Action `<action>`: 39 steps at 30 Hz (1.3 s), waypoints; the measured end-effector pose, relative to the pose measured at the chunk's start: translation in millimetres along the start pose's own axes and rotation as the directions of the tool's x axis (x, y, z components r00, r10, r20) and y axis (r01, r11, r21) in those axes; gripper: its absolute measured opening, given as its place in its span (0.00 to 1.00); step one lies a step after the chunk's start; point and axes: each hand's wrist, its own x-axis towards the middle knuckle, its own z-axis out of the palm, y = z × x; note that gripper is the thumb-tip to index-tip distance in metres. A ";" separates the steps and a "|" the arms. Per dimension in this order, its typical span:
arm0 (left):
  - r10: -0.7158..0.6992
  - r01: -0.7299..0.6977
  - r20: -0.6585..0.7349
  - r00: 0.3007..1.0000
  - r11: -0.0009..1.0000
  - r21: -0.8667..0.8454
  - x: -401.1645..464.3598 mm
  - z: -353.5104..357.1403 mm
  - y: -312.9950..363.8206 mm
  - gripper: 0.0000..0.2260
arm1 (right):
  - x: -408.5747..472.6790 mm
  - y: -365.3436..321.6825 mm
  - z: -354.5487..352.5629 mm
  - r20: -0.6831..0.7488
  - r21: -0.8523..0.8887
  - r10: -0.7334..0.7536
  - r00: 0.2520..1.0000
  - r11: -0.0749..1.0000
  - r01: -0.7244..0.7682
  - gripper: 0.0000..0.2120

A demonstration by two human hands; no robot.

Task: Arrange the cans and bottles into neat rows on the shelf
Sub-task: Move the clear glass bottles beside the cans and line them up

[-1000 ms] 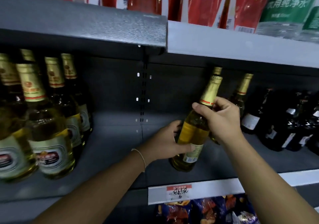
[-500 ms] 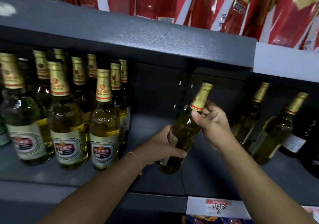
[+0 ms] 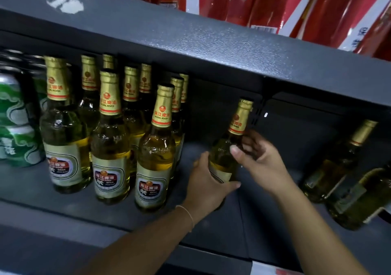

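Between your two hands, the bottle (image 3: 227, 158) stands a little tilted on the shelf (image 3: 211, 232), apart from the other stock. Your left hand (image 3: 208, 186) makes the lower grip, fingers curled round the bottle's body at the label, which steadies the weight from below. Your right hand (image 3: 257, 158) sits at the shoulder, just under the gold foil neck; its fingers are blurred, so you cannot tell from here whether that grip is closed on the glass or only guiding it. Two hands on one tall bottle suggests control over its lean as it travels.

Left of your lower grip, just beside it, stand the matching bottles (image 3: 155, 152) in files running front to back; the held bottle likely belongs at that block's open edge. Further left are green cans (image 3: 14, 124). Right of your upper grip, two stray bottles (image 3: 338, 168) remain, probably next to join.
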 end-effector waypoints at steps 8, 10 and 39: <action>-0.019 0.014 0.047 0.999 0.995 0.098 2.1 -1.1 -18.2 0.43 | 5.1 28.1 16.8 -0.041 -0.134 0.081 0.996 0.987 -0.085 0.28; -0.109 0.091 0.103 0.989 0.983 0.160 -4.9 -4.2 -28.8 0.46 | 11.9 32.0 17.3 -0.014 -0.086 0.086 0.996 0.993 -0.087 0.26; -0.195 0.143 0.128 0.972 0.932 0.333 12.1 -17.1 -39.1 0.36 | 81.2 50.4 42.8 -0.004 -0.404 0.057 0.998 0.913 -0.054 0.36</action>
